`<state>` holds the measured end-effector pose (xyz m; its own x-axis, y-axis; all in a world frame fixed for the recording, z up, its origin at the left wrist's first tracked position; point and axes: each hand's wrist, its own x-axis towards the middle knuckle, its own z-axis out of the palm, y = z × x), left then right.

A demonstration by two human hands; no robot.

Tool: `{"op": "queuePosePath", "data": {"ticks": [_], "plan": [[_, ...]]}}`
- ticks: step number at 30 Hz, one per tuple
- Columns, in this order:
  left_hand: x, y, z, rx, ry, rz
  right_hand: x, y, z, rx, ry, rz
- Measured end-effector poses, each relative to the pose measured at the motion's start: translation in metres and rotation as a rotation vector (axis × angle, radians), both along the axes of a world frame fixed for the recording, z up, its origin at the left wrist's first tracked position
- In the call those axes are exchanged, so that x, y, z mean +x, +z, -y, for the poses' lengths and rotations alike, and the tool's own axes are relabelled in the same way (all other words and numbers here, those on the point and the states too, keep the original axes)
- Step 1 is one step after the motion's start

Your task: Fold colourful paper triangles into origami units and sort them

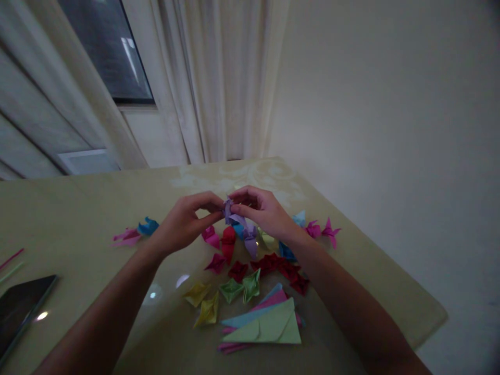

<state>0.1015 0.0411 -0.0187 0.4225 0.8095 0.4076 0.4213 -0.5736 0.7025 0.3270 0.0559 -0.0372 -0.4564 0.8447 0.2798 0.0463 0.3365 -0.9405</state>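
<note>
Both of my hands pinch one small purple origami piece (228, 210) above the table. My left hand (191, 219) grips its left side between thumb and fingers. From the right, my right hand (265, 211) has thumb and fingertips closed on it. Just beneath lie folded paper pieces: a pink one (211, 237), a red one (228, 242) and another purple one (250, 240). Nearer to me are dark red pieces (273, 264), green pieces (251, 286) and yellow pieces (208, 310). A stack of folded paper triangles (273, 325) has light green on top.
Blue origami (148, 226) and pink origami (128, 237) lie left of my left hand. More pink pieces (330, 232) sit near the right table edge. A dark tablet-like device (25, 307) and thin sticks (11, 259) are at far left. Curtains (226, 78) and a wall (390, 130) border the table (86, 203).
</note>
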Motion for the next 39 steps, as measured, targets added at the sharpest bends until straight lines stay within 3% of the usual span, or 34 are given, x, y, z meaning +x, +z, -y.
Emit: {"op": "queuePosePath", "data": {"ticks": [3,5,9,12,15,17,20,22,24,27,30,33,36,39], "plan": [[0.004,-0.004,-0.001,0.004,0.004,-0.034,0.004,0.002,-0.003,-0.020,-0.018,-0.020],[-0.008,-0.010,-0.009,0.037,0.075,-0.139,0.015,0.006,-0.009,0.073,-0.086,0.043],[-0.072,-0.039,-0.034,0.086,0.363,-0.603,0.058,0.013,-0.031,0.374,-0.413,0.470],[-0.136,-0.067,-0.052,-0.047,0.610,-0.877,0.094,0.004,-0.049,0.401,-0.603,0.841],[-0.177,-0.081,-0.062,-0.197,0.568,-0.912,0.114,-0.015,-0.059,0.302,-0.610,1.042],[-0.183,-0.080,-0.063,-0.243,0.496,-0.884,0.119,-0.027,-0.061,0.249,-0.558,1.091],[-0.167,-0.064,-0.059,-0.315,0.457,-0.798,0.123,-0.034,-0.061,0.192,-0.496,1.127],[-0.150,-0.049,-0.053,-0.418,0.425,-0.700,0.125,-0.029,-0.060,0.197,-0.519,1.149],[-0.133,-0.034,-0.048,-0.481,0.364,-0.593,0.125,-0.015,-0.057,0.266,-0.589,1.116],[-0.109,-0.013,-0.038,-0.372,0.311,-0.461,0.108,0.014,-0.041,0.405,-0.615,0.885],[-0.079,0.004,-0.024,-0.219,0.273,-0.308,0.071,0.037,-0.013,0.434,-0.465,0.549],[-0.044,0.017,-0.005,-0.117,0.170,-0.194,0.030,0.043,0.015,0.339,-0.252,0.328],[-0.016,0.022,0.011,-0.061,0.096,-0.134,0.004,0.035,0.029,0.276,-0.081,0.276],[-0.004,0.020,0.017,-0.094,0.004,-0.056,-0.001,0.028,0.027,0.244,-0.020,0.290]]}}
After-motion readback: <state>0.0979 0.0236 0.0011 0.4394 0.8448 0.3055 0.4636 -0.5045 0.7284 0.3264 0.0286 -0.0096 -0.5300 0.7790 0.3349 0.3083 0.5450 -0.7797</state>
